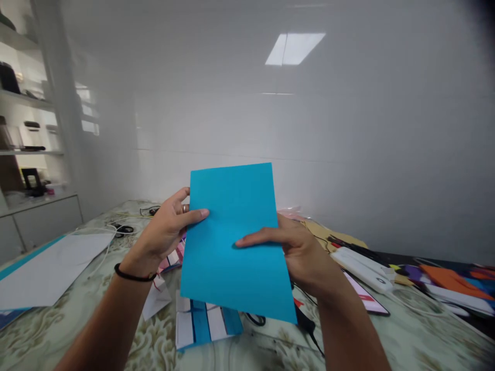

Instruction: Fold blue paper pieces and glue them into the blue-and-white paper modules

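Note:
A plain blue sheet of paper is held up in front of me above the table, its lower edge slanting down to the right. My left hand pinches its left edge, thumb on the near face and fingers behind. On the right edge, my right hand grips the sheet too, a finger lying across its front. The other fingers of both hands are partly hidden behind the paper. Below the sheet lies a folded blue and white paper piece, partly covered by it. A small white paper scrap rests beside my left forearm.
White and blue sheets lie at the table's left. A thin white cable runs near them. At right are a white device, a lit tablet and a stack of coloured papers. A wall stands behind.

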Motion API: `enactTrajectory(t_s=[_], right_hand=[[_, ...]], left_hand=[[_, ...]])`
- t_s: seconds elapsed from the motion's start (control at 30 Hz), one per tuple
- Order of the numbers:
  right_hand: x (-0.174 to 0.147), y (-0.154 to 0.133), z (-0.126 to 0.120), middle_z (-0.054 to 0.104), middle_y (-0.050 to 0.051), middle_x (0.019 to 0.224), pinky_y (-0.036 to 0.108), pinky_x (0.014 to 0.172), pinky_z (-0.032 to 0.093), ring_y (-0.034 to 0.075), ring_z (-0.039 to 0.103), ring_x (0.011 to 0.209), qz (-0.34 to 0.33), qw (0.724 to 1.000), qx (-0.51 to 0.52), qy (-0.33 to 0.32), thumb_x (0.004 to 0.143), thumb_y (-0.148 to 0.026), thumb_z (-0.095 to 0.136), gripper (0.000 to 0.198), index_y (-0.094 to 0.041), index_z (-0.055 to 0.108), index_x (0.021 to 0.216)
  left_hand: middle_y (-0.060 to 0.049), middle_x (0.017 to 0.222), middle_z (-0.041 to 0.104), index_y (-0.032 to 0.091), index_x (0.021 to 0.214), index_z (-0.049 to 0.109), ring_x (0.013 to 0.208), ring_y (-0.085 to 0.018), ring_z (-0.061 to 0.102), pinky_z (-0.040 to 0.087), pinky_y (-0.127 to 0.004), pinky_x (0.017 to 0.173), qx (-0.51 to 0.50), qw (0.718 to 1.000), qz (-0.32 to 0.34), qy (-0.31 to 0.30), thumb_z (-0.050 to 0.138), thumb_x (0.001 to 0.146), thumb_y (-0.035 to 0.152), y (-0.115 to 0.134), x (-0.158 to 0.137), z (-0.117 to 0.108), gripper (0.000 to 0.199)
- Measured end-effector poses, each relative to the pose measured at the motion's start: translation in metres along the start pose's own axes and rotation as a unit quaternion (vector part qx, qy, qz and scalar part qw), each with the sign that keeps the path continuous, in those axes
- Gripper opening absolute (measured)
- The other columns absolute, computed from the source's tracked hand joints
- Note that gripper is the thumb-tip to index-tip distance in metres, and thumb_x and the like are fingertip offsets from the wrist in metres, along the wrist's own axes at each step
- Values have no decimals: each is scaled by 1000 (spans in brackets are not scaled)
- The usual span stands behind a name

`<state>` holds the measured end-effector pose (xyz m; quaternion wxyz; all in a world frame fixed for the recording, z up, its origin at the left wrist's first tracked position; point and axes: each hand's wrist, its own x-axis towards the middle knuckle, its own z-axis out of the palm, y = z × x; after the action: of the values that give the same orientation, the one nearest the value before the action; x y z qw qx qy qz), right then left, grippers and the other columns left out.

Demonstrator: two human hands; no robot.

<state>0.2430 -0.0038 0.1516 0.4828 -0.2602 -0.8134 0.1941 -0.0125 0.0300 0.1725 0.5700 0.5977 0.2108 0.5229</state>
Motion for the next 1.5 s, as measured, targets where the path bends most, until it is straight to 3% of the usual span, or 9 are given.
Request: enactTrajectory(t_s=[0.27,0.5,0.7,0.8,0.87,1.0,1.2,1.33,1.5], right_hand=[[1,-1,-6,71,9,132,46,90,66,33,69,118,-10,998,48,27,80,-61,81,34,-35,87,100],[-4,-5,-6,61,6,148,52,100,63,35,63,130,36,997,37,-52,86,-46,82,22,-38,85,106],[5,-4,-2,70,7,133,46,96,63,30,69,119,2,998,63,-1,89,-52,77,21,-36,86,98],[7,-4,-2,72,7,128,42,90,63,28,70,113,-11,998,51,21,87,-56,78,26,-34,86,98],[7,-3,-2,75,7,113,40,85,62,25,71,101,-27,999,35,32,88,-55,77,26,-32,85,96],[9,-2,-2,72,3,85,38,79,59,19,66,81,-30,997,33,66,92,-54,73,33,-24,80,80],[11,-2,-1,74,5,94,35,73,61,20,68,81,35,986,95,135,82,-54,82,33,-22,76,79],[11,-2,0,74,5,82,38,75,61,22,69,79,70,978,75,180,81,-50,82,30,-22,74,75],[13,-1,1,78,7,107,43,85,62,28,71,101,63,984,46,157,83,-50,80,26,-25,80,88]], left_hand=[[-16,145,66,22,136,64,126,-40,68,64,-53,97,15,999,31,-4,92,75,32,-4,-4,-2,68],[-14,143,68,26,141,63,128,-39,67,63,-51,99,47,997,58,-23,87,81,36,-2,-4,-4,66],[-10,150,62,35,150,53,134,-39,62,63,-47,100,56,996,71,-21,92,75,32,-6,-3,-2,85],[-8,152,61,37,148,56,133,-38,63,65,-43,96,67,995,66,-28,90,77,31,-9,-3,-1,79],[-9,143,68,32,140,63,125,-35,69,65,-42,92,67,995,69,-18,88,79,35,-11,-1,-3,66],[-8,101,81,19,104,79,89,-26,77,64,-34,77,81,991,92,47,86,80,43,-13,2,-7,35],[-3,78,77,16,82,79,65,-16,68,58,-27,64,101,982,124,98,89,76,40,-14,7,-13,26],[-3,77,76,16,80,79,67,-16,67,58,-28,70,132,977,149,76,88,76,38,-18,10,-19,24],[-1,73,70,15,74,74,61,-13,59,51,-24,60,172,976,129,29,88,76,35,-18,7,-20,24]])
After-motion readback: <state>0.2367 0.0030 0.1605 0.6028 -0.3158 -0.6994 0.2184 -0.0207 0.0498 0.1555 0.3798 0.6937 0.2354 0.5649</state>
